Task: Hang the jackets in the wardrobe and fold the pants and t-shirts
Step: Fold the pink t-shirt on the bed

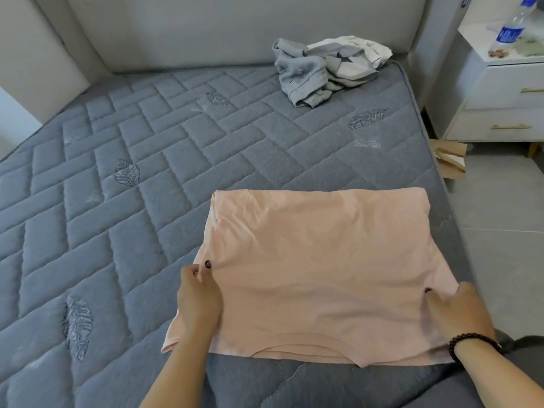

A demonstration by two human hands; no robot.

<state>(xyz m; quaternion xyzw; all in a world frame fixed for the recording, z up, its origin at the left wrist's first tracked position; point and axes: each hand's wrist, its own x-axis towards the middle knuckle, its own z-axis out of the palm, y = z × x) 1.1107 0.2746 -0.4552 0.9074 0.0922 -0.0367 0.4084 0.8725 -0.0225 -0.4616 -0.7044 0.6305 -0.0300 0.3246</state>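
Mattress w/ pink tee (hand-held)

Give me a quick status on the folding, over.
Left hand pinches pink t-shirt at its left edge; right hand grips the right edge. Shirt flat, partly folded on mattress. Grey clothes pile waits by headboard; nothing in the way.

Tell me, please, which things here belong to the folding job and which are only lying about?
Job: pink t-shirt, pinched at its side edges by the left hand and the right hand; crumpled clothes at the head of the bed.

Lying about: bottle on the nightstand; brown paper on the floor.
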